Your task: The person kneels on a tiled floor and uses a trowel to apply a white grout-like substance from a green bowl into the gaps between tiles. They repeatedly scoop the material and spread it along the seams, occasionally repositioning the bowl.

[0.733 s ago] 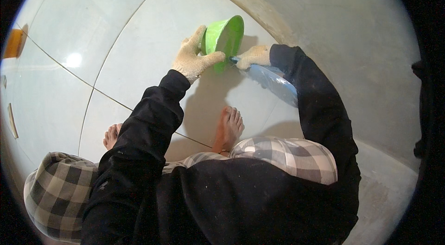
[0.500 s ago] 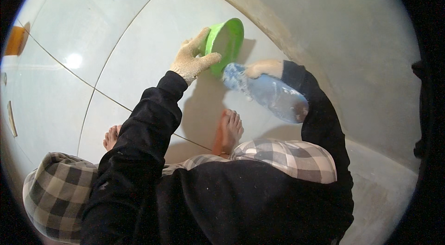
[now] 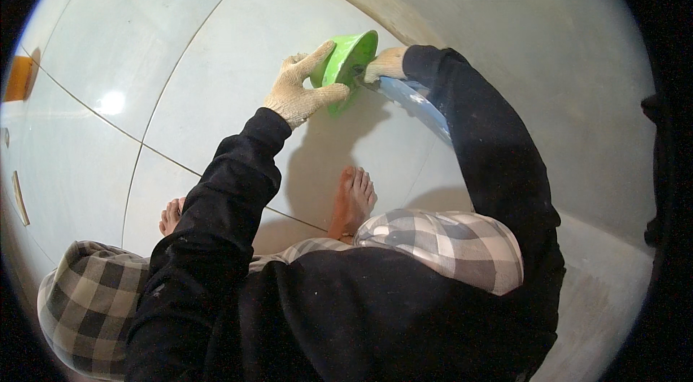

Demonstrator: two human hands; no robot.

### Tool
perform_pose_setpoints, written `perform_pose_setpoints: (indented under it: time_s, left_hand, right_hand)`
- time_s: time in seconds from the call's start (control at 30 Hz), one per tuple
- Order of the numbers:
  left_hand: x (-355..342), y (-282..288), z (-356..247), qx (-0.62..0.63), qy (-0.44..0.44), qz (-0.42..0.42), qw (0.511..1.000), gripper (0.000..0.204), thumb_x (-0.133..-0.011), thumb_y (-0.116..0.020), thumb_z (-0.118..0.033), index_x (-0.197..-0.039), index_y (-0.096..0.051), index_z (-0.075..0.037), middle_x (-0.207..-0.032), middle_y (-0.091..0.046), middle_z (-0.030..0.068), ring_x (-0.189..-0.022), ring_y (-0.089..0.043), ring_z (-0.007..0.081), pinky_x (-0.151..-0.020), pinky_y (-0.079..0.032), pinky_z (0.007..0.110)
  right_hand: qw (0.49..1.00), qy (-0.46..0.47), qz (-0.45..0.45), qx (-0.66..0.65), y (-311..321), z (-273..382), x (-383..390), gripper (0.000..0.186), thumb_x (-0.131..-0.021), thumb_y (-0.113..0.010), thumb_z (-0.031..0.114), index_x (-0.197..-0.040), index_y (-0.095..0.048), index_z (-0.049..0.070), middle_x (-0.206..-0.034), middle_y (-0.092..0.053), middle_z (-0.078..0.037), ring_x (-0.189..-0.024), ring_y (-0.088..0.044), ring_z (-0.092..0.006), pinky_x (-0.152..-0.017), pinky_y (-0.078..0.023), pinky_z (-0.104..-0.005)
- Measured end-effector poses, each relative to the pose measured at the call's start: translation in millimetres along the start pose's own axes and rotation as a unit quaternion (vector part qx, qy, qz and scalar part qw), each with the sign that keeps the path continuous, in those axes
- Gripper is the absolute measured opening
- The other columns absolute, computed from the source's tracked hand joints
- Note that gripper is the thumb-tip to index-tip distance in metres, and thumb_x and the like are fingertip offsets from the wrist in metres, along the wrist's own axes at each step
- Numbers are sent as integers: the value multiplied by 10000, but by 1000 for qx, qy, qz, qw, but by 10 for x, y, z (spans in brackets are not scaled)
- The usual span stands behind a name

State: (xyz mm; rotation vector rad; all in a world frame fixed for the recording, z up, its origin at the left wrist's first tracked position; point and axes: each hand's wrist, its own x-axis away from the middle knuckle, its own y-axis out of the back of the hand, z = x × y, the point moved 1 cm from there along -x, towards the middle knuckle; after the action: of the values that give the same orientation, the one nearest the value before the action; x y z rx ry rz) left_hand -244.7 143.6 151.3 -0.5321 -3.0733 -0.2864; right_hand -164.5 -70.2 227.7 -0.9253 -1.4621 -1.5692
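Observation:
My left hand [image 3: 299, 86], in a cream knitted glove, grips a green plastic bowl [image 3: 339, 61] by its outside. The bowl is tilted, with its mouth turned to the right. At that mouth is my right hand [image 3: 385, 64], also gloved. It is closed on a long, flat blue plastering float [image 3: 419, 102] with white smears. The float is seen nearly edge-on and runs back beneath my right forearm. Its front end and my right fingertips are partly hidden at the bowl's rim.
Large pale tiles [image 3: 216, 79] cover the floor around my bare feet [image 3: 352, 198]. A grey plastered wall [image 3: 520, 42] rises close on the right. At the far left are an orange object [image 3: 19, 79] and a thin light strip [image 3: 20, 198].
My right hand has moved up to the bowl's mouth and turned the blue float from face-on to nearly edge-on. The bowl has tilted a little in my left hand.

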Motion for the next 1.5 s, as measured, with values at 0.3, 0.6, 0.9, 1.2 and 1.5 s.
perform_pose_setpoints:
  time_s: [0.3,0.6,0.9,1.2,1.5]
  left_hand:
    - [20,113,36,60,18,-4,998,805,-756,-807,-338,-1451,-459,-131,-1313,-533,242,-1235,-505,322,-1014,-449,442]
    - [57,800,326,308,109,-237,915,587,-941,-627,-273,-1457,-421,-83,-1312,-563,125,-1119,-595,234,-804,-579,379]
    - [593,983,732,-390,42,-382,837,524,-1009,-390,-406,-1356,-524,-37,-1314,-530,270,-1294,-442,394,-1084,-332,473]
    - [705,947,548,-568,175,-292,749,576,-952,-493,-447,-1410,-460,-100,-1430,-426,232,-1383,-314,378,-1094,-251,555]
    - [666,941,592,-583,189,-276,740,572,-956,-488,-466,-1419,-454,-132,-1461,-401,223,-1399,-299,375,-1119,-230,556]
  right_hand:
    - [918,253,112,-285,-431,-235,63,316,-919,-600,282,-1135,-663,61,-1052,-703,-129,-932,-671,-189,-837,-529,-328]
    - [592,104,-130,-788,-1372,-875,728,491,-926,-613,430,-1177,-616,8,-984,-699,-197,-817,-702,-285,-746,-577,-407]
    - [822,-144,-520,-184,-1208,-1142,193,677,-854,-613,521,-1421,-491,172,-1551,-317,-135,-1372,-413,-219,-1113,-333,-393]
    - [828,-263,-474,-145,-1057,-979,-115,641,-856,-577,534,-1426,-494,253,-1549,-317,-152,-1328,-420,-316,-1083,-338,-407]
    - [901,-279,-315,-103,-782,-1156,-388,685,-897,-502,480,-1506,-345,209,-1566,-229,-178,-1286,-499,-349,-1064,-420,-452]
